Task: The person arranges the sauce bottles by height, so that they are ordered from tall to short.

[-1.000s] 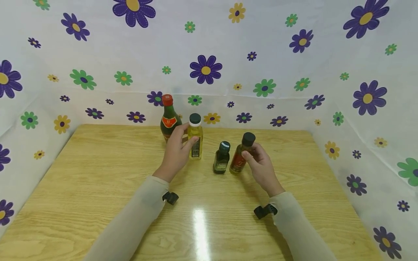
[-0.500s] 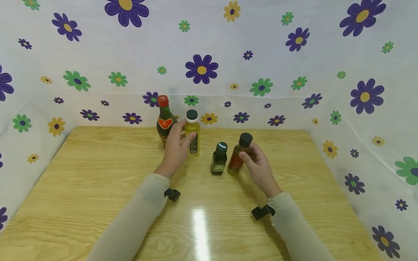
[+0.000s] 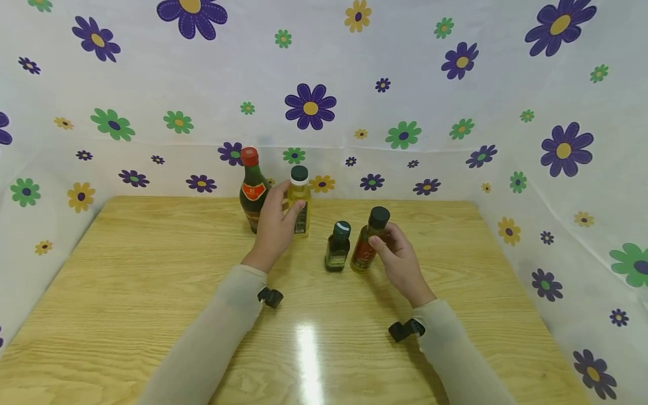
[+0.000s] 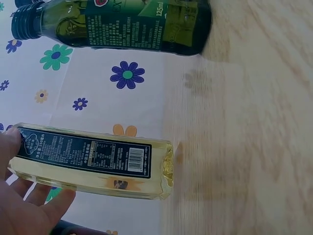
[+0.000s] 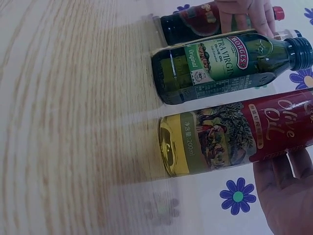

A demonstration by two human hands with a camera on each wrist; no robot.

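My left hand (image 3: 273,230) grips a clear, square-sided bottle of yellow oil (image 3: 302,216) with a dark green cap. In the left wrist view, the thumb and fingers are round the upper part of this oil bottle (image 4: 93,152); its base is close to the table, touching or just above it, I cannot tell which. With my right hand (image 3: 403,264) I hold an olive oil bottle (image 3: 364,251) with a red label and black cap, slightly tilted. Left of it stands a small dark green olive oil bottle (image 3: 337,251), its Borges label legible on this green bottle (image 5: 220,63).
A tall green bottle (image 3: 255,194) with a red cap stands behind my left hand, partly covered by it. The wooden table (image 3: 152,292) meets a white flowered cloth (image 3: 430,67) at the back and sides. A black wrist device (image 3: 270,297) sits on each sleeve.
My left hand has moved the clear oil bottle slightly farther back, towards the cloth. My right hand keeps its hold on the red-labelled bottle. The head view has shifted a little.
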